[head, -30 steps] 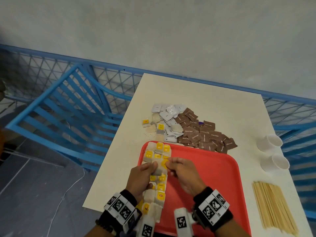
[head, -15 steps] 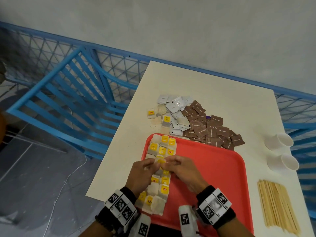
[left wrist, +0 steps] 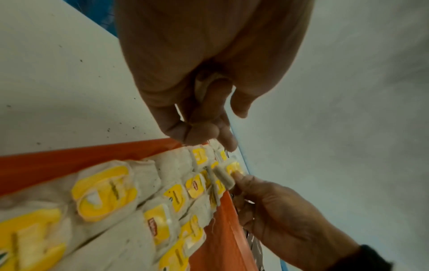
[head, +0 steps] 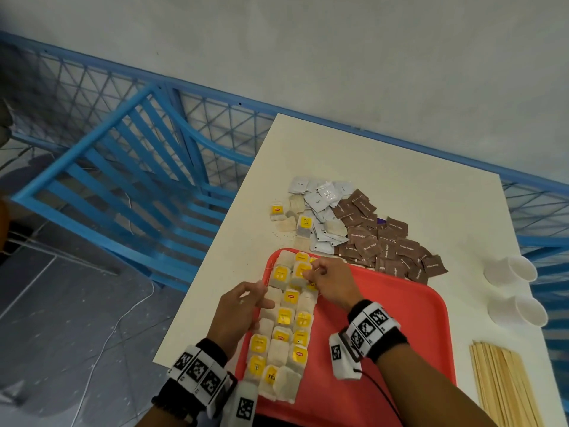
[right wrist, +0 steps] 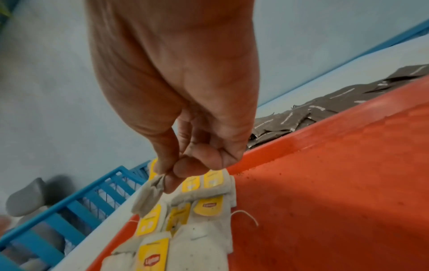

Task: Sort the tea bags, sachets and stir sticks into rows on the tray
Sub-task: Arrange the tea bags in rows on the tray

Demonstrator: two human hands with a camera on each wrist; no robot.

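The red tray (head: 400, 318) lies at the near edge of the worktop (head: 400, 186). Tea bags (head: 284, 334) fill the tray's 9 o'clock side in close rows; their yellow tags read "Lipton" in the right wrist view.

The right hand (head: 332, 282) works at the tray's 11 o'clock corner — its grip is closed, thumb and forefinger pinching a held bag (right wrist: 148, 194) by one corner, the bag hanging tilted just above the rows. The left hand (head: 237, 312) rests over the tray's 9 o'clock rim, fingers loosely extended onto the rows, grip apart and holding nothing.

At 12 o'clock off the tray lies the unsorted pile: loose bags (head: 303, 224), white sachets (head: 320, 200) and brown sachets (head: 385, 245) printed "Brown Sugar". Stir sticks (head: 508, 386) lie bundled at 3 o'clock; two white cups (head: 514, 291) lie on their sides beyond them.
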